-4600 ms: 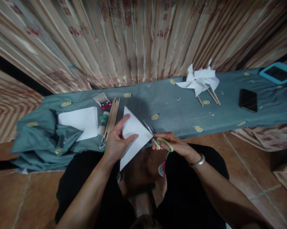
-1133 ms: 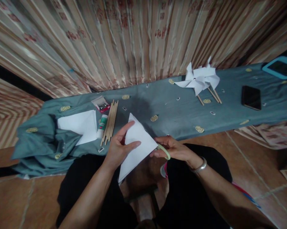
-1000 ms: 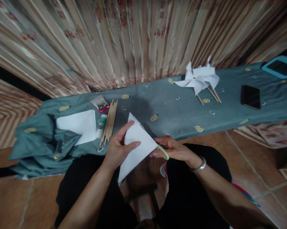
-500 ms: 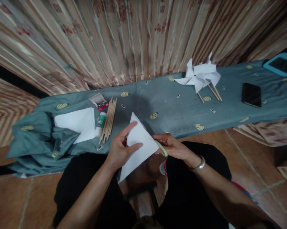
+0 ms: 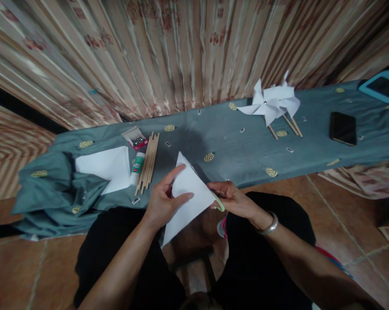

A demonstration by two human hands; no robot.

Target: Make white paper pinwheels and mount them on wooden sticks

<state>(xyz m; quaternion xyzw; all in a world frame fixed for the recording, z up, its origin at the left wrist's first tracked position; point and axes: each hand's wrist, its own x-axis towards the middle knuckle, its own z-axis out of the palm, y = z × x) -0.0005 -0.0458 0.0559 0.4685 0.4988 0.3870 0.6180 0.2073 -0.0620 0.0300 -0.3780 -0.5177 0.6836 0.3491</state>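
A folded sheet of white paper (image 5: 191,196) is tilted above my lap, pinched between the thumb and fingers of my left hand (image 5: 163,200). At the paper's right corner, my right hand (image 5: 234,198) is closed around scissors with a pale green looped handle (image 5: 219,202). Their blades are hidden by the paper, so I cannot tell whether they are apart. Beyond the left hand, wooden sticks (image 5: 148,163) lie in a bunch next to a green and white glue stick (image 5: 137,168).
White paper sheets (image 5: 105,168) and a small open box of metal pins (image 5: 136,138) lie on the left of the patterned cloth (image 5: 194,129). Paper pinwheels (image 5: 273,101) on sticks, a dark phone (image 5: 343,128) and a blue-framed tablet (image 5: 383,86) are on the right. A curtain (image 5: 181,56) hangs behind.
The green handle has shifted slightly, and more of its loop shows below the right fingers. The paper and left hand hold nearly the same pose. The whole view has drifted a little.
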